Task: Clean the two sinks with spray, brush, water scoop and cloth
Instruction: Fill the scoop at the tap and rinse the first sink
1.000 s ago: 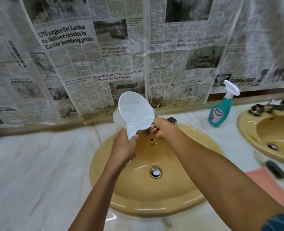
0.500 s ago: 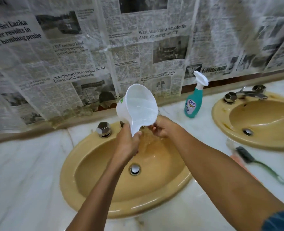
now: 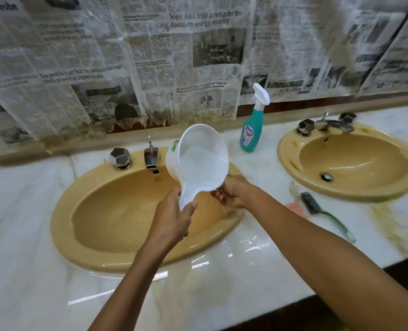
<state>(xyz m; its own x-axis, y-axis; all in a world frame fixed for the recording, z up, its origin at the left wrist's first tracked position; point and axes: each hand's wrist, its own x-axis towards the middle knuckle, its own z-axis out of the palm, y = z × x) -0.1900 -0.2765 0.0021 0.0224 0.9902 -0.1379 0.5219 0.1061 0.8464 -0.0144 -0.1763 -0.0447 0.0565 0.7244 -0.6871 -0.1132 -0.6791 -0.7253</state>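
Gripping the handle of the white scoop (image 3: 199,158) with the left hand (image 3: 171,222) and pinching its rim with the right hand (image 3: 234,193), tipping water into the sink (image 3: 83,244) below to rinse it.

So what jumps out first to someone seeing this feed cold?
The white water scoop, tilted over the left tan sink: the left hand grips its handle, the right hand holds its rim. Behind, newspaper covers the wall, and a teal spray bottle stands between the sinks.
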